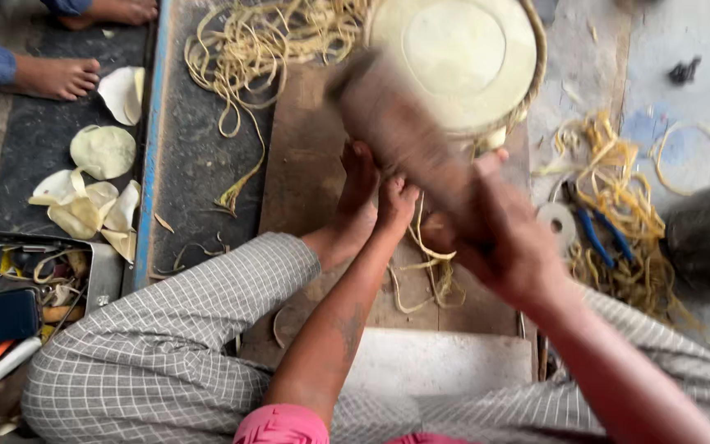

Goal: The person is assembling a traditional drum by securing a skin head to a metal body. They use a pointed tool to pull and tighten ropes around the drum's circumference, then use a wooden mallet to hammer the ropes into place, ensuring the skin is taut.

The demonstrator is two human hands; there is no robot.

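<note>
The wooden mallet (388,123) in my right hand (507,247) is smeared by motion, its shape unclear. My left hand (396,201) is half hidden behind my foot (355,197). At twelve o'clock, the round pale disc (462,57) runs off the frame.

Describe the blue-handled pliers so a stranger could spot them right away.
Start at the big round pale disc at the top. Drop down to the right, past the right hand, into the yellow strands. The pliers lie there, beside a small white ring, the only blue thing among them.
</note>
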